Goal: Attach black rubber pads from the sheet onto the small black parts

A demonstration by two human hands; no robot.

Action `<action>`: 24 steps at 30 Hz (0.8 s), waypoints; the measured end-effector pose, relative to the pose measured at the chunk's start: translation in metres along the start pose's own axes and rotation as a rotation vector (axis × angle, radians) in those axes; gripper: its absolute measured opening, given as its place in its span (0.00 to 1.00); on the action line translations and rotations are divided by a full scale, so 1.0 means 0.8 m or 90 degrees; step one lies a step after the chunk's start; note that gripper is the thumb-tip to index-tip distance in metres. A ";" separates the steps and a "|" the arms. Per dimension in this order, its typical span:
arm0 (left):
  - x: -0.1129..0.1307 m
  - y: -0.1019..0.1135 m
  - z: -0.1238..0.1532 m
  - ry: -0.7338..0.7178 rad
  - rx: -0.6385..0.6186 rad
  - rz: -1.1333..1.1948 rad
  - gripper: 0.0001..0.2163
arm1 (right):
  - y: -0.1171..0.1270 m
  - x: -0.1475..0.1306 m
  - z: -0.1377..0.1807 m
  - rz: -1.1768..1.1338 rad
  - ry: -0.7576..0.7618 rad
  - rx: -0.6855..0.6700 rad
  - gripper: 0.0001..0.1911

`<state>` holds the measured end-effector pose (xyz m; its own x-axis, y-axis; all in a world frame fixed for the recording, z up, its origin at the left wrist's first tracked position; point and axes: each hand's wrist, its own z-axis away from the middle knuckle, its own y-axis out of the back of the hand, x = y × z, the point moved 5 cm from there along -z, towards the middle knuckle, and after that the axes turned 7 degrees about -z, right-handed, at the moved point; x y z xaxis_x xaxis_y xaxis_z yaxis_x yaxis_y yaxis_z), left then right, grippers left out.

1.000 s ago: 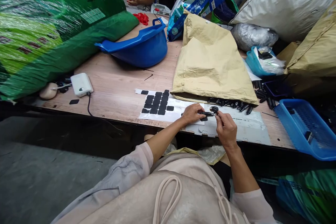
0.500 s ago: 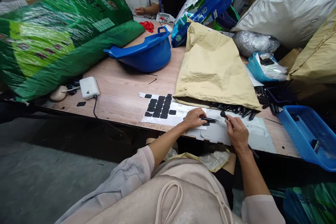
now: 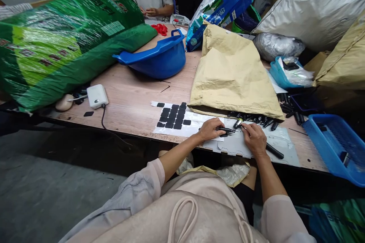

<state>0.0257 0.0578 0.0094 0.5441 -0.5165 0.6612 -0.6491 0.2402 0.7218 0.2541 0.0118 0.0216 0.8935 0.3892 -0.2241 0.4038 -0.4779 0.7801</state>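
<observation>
My left hand point(image 3: 211, 129) is closed on a slim black piece point(image 3: 227, 130), whose narrow end points right over the grey sheet. In my right hand point(image 3: 255, 139), thumb and fingers pinch a small black cylindrical part point(image 3: 237, 123) with a shiny, yellowish end; its exact kind is too small to tell. That part is held just right of and above the slim black piece, apart from it. A black rod-like handle point(image 3: 275, 151) lies on the sheet beside my right wrist. Left of my left hand, a white backing sheet point(image 3: 194, 131) carries several black rounded-square stickers point(image 3: 173, 115).
A tan paper sack point(image 3: 234, 72) lies ahead, with several black cylindrical parts point(image 3: 266, 122) at its mouth. A blue basin point(image 3: 159, 60), a green sack point(image 3: 71, 38), a white adapter point(image 3: 97, 96) and a blue basket point(image 3: 333, 148) surround the work area. A person sits across the table.
My right hand has moved slightly left and lower, and the part in it has turned so its shiny end shows. The black handle beside the wrist now shows more fully. My left hand stays put.
</observation>
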 end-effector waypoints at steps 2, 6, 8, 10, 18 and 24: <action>0.015 0.006 0.016 -0.033 -0.002 0.027 0.07 | -0.001 0.000 0.000 0.003 -0.008 -0.005 0.13; 0.052 -0.001 0.075 -0.112 -0.127 0.098 0.12 | -0.002 -0.001 0.001 0.018 -0.015 -0.010 0.12; 0.060 -0.015 0.109 -0.118 -0.207 0.105 0.13 | -0.002 -0.001 0.001 0.027 -0.017 -0.009 0.12; 0.054 -0.031 0.135 -0.063 -0.261 0.078 0.12 | -0.003 -0.001 0.001 0.031 -0.021 -0.011 0.13; -0.008 -0.080 0.167 0.298 -0.425 -0.093 0.16 | -0.003 -0.003 0.000 0.040 -0.027 -0.012 0.12; 0.032 -0.043 0.151 0.153 -0.497 -0.055 0.13 | -0.005 -0.002 0.001 0.036 -0.044 -0.023 0.12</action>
<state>-0.0019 -0.0629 -0.0233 0.7322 -0.3900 0.5584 -0.0916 0.7560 0.6482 0.2510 0.0121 0.0181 0.9269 0.3056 -0.2178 0.3455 -0.4685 0.8131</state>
